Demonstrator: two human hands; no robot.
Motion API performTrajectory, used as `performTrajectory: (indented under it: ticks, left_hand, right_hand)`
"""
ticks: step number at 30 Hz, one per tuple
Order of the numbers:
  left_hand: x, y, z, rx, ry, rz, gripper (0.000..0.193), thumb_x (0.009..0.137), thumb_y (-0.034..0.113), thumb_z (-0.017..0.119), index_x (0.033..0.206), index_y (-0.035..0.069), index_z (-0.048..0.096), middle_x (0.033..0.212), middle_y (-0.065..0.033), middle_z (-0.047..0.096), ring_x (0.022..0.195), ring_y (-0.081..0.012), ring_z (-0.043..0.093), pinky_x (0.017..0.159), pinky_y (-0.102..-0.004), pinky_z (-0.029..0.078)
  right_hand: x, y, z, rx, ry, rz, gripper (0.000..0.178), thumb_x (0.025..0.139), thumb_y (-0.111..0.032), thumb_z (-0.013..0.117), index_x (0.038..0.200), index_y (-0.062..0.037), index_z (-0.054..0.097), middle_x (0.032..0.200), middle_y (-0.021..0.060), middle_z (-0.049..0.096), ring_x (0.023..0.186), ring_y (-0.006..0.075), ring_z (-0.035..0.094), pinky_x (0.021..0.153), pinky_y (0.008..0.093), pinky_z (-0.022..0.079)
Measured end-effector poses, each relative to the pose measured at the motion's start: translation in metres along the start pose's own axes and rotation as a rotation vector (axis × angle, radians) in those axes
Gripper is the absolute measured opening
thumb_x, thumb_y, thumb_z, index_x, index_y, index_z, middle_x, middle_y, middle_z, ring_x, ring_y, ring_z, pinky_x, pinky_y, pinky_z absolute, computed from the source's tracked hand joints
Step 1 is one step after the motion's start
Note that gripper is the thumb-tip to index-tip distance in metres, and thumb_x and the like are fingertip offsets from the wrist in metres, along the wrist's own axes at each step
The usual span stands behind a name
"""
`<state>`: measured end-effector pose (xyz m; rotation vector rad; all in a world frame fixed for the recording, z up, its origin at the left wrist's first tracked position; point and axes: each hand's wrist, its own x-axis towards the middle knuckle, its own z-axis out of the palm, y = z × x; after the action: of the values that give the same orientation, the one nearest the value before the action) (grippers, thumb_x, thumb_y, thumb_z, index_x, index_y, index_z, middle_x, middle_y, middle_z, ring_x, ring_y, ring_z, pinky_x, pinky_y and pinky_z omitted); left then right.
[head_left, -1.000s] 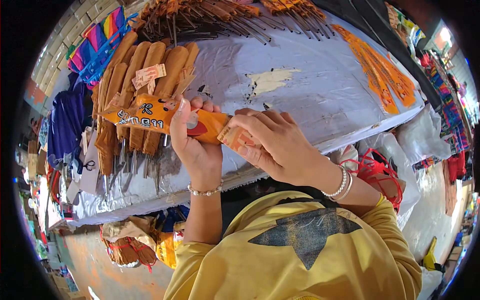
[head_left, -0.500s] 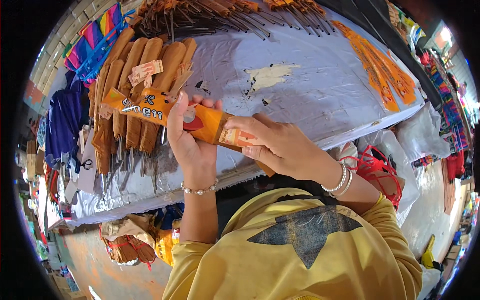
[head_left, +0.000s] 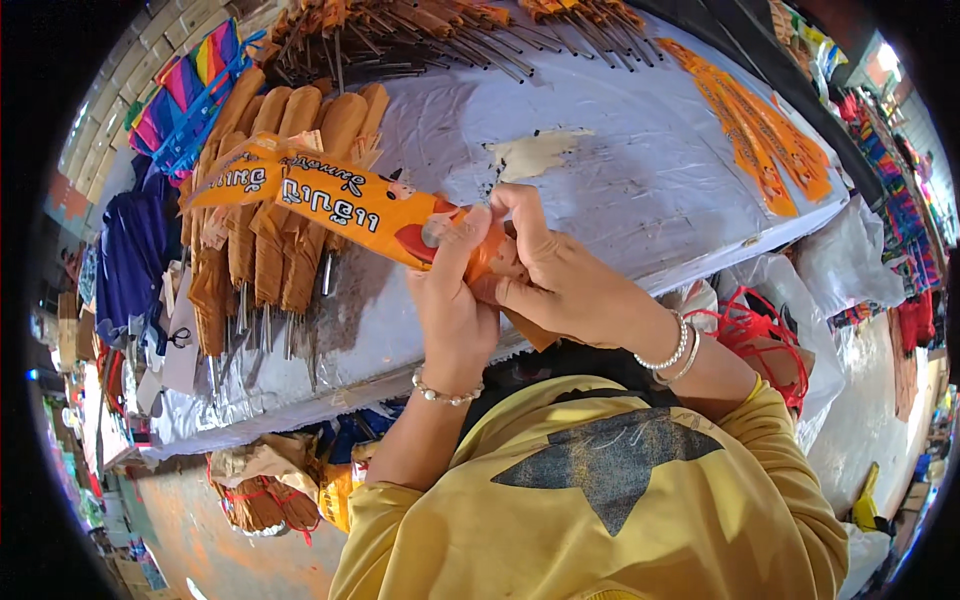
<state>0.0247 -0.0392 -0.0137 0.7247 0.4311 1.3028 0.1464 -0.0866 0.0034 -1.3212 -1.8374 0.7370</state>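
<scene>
A long orange printed sleeve [head_left: 340, 205] stretches from my hands leftward over the table, its far end bent. My left hand [head_left: 455, 315] is closed around its right part, thumb on top. Close beside it, my right hand [head_left: 575, 290] pinches the sleeve's right end, thumb and fingers bent. A piece of brown cloth [head_left: 530, 330] shows below my right hand; how it joins the sleeve is hidden. Behind and under the sleeve's left end lie several brown folded umbrellas [head_left: 345, 120], with metal rods sticking out toward me.
More brown bundles with metal rods [head_left: 440, 35] lie along the table's far edge. Flat orange printed strips [head_left: 760, 140] rest at the right on the pale, torn table cover [head_left: 620, 170]. Dark blue cloth [head_left: 130, 250] and a rainbow umbrella [head_left: 190, 95] are at the left.
My left hand has slid right along the sleeve, up against my right hand. More of the sleeve lies out to the left, and the paper tag under my right fingers is out of sight.
</scene>
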Motion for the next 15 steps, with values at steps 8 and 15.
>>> performTrajectory:
  ticks: [8,15]
  left_hand:
    - [0.030,0.041,-0.013,-0.010,0.035,0.146,0.018,0.084,0.005,0.060,0.100,0.006,0.053,0.090,-0.0037,0.057,0.082,-0.0161,0.059,0.085,-0.0383,0.049]
    - [0.005,-0.021,-0.022,0.492,-0.384,0.235,0.025,0.081,0.002,0.059,0.105,0.002,0.053,0.090,-0.0069,0.061,0.086,-0.0173,0.060,0.079,-0.0338,0.050]
  right_hand:
    - [-0.049,0.017,-0.022,0.060,0.020,0.032,0.037,0.089,-0.030,0.057,0.110,-0.0044,0.041,0.078,0.0111,0.052,0.063,0.0218,0.052,0.060,0.0344,0.042]
    - [-0.059,0.021,0.010,0.983,-0.112,0.430,0.032,0.095,-0.038,0.047,0.089,-0.0066,0.051,0.059,-0.0015,0.041,0.048,0.0072,0.035,0.045,0.0229,0.024]
